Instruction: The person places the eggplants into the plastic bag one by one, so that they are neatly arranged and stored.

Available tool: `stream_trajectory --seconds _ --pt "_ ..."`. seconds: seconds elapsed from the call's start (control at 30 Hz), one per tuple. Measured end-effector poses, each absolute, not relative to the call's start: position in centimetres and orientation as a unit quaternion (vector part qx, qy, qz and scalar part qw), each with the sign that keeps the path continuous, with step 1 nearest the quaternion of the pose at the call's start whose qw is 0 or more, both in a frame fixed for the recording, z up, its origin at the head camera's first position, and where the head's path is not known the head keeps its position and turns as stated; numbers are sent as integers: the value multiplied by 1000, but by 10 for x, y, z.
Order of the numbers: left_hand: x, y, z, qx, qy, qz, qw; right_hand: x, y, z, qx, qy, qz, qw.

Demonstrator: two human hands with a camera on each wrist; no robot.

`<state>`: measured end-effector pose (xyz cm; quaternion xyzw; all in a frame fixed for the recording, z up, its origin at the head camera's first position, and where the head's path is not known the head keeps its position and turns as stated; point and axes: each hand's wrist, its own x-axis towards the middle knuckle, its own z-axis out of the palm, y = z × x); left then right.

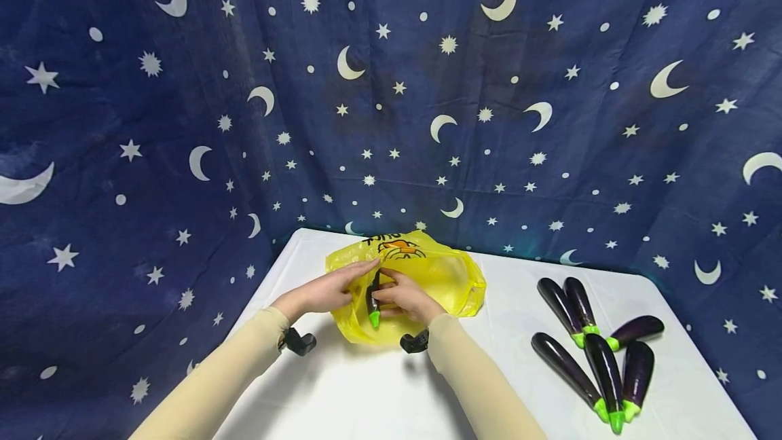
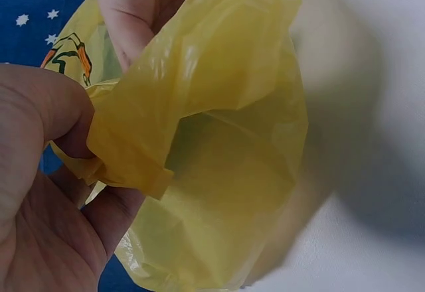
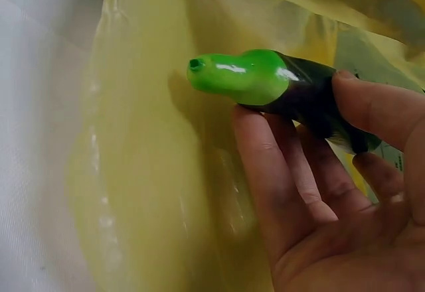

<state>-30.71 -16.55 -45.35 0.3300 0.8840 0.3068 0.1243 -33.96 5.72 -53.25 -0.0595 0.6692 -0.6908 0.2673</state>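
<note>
A thin yellow plastic bag with dark print and an orange picture lies on the table, its mouth facing me. My left hand pinches the bag's edge at the left; in the left wrist view the thumb and fingers grip the bunched film. Between thumb and fingers of my right hand is a dark purple eggplant, at the mouth of the bag. Its bright green stem end points back toward me, and its far end is hidden in the right wrist view.
Several more eggplants with green caps lie in a loose group at the right of the white table. Behind the table hangs a dark blue cloth with moons and stars. Each wrist wears a black camera mount.
</note>
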Motion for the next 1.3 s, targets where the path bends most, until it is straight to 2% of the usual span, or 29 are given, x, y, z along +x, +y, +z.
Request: stream_trajectory --seconds 0.4,1.3 --pt "-306 -163 -453 339 882 303 118 -341 44 -537 -65 709 -662 234" --pt "-306 -168 -456 331 887 302 116 -339 50 -537 -76 700 -663 255"
